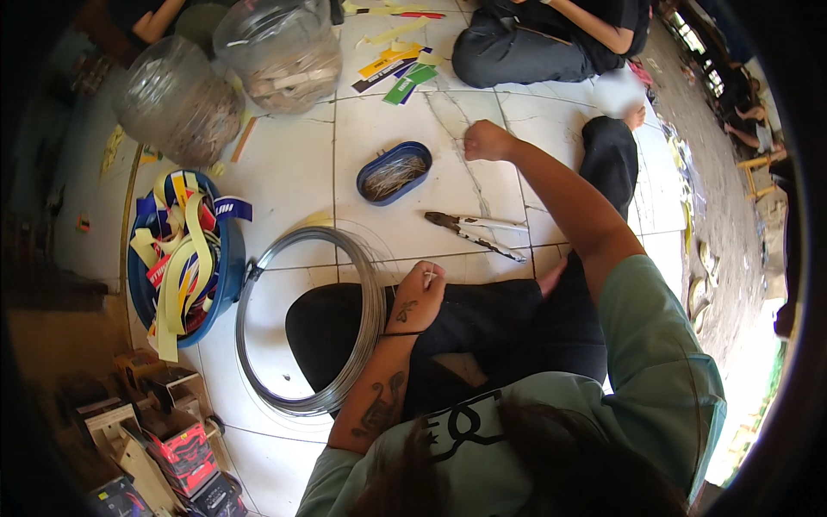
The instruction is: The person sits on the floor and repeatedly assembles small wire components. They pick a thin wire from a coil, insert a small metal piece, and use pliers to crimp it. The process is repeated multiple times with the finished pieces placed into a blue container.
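Observation:
My left hand [419,293] is closed above my crossed legs, beside the coil. A small pale bit shows at its fingertips, too small to name. My right hand [489,140], stretched forward over the floor, is curled closed; whatever its fingers hold, if anything, is hidden. A big coil of grey wire [244,345] rests partly over my knee, against my left forearm. Between and beyond my hands stands a blue oval tub [398,200] of short thin wire pieces [394,177]. Pliers [474,233] with dark jaws and worn white handles lie on the tiles nearer me.
At left, a blue basin [228,284] overflows with coloured strips. Two clear plastic containers [276,52] [177,103] stand behind it. Green and yellow strips [409,82] lie on the tiled floor. Wooden toy-like vehicles [172,439] fill the lower left. Another person's legs [525,52] are folded at the top.

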Demonstrator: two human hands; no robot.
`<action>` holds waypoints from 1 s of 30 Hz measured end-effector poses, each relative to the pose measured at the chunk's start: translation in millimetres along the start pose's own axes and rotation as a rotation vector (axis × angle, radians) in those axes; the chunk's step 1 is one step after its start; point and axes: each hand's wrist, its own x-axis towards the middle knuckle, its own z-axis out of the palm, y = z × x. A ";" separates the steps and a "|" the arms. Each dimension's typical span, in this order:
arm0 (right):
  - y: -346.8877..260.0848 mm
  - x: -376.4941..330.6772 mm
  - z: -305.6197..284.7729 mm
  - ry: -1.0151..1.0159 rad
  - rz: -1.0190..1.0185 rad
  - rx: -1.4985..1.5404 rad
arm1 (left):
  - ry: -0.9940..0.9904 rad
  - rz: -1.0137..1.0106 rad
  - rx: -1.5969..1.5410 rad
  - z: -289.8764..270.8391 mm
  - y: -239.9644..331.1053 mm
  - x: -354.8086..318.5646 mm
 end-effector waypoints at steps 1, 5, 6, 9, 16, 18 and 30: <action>-21.5 14.2 1.6 -0.010 -0.088 -0.008 | 0.003 0.006 0.019 1.0 -0.9 -0.4; -95.7 61.9 18.3 -0.161 -0.243 -0.324 | 0.044 0.028 0.080 4.0 1.1 -4.3; -106.6 69.3 23.2 -0.160 -0.269 -0.378 | 0.052 0.037 0.120 3.4 2.4 -5.3; -121.7 81.6 33.7 -0.154 -0.301 -0.477 | 0.082 0.065 0.164 2.1 6.0 -7.5; -59.9 14.6 15.5 0.309 -0.261 -0.109 | 0.060 0.083 0.145 3.2 3.9 -6.1; -21.6 -30.1 5.8 0.223 0.002 -0.116 | 0.041 0.080 0.147 1.9 1.2 -5.1; 55.5 -185.1 63.3 -0.025 0.240 -0.628 | 0.009 -0.006 0.252 5.7 5.9 -3.9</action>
